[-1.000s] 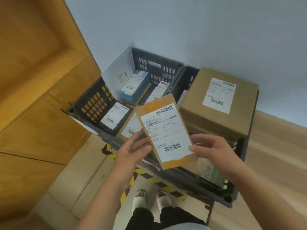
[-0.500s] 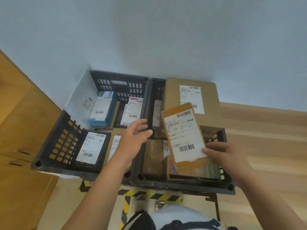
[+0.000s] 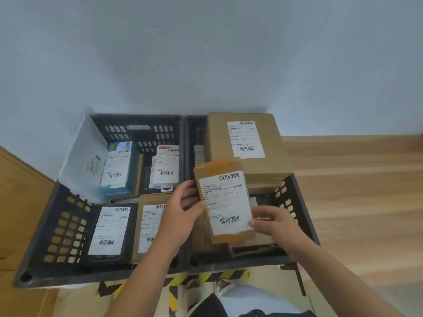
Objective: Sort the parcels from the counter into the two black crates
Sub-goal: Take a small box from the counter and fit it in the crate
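Note:
Two black crates stand side by side against the wall, the left crate (image 3: 68, 227) and the right crate (image 3: 289, 200). A small brown parcel (image 3: 225, 200) with a white label hovers tilted over the right crate. My right hand (image 3: 274, 223) pinches its lower right edge, thumb on the label. My left hand (image 3: 178, 211) holds its left edge, fingertips hidden behind it. A large cardboard box (image 3: 217, 145) fills the back of the right crate. The left crate holds a blue box (image 3: 131, 170), a white parcel (image 3: 164, 172), a black parcel (image 3: 109, 227) and a brown parcel (image 3: 146, 223).
A wooden cabinet (image 3: 20, 202) stands to the left of the crates. Wooden floor (image 3: 354, 191) stretches to the right. Yellow-black hazard tape (image 3: 174, 282) runs on the floor just in front of the crates, by my feet.
My left hand, free half a second ago, has come back to the parcel's left edge. The parcel sits lower over the right crate, and the view has tipped further down.

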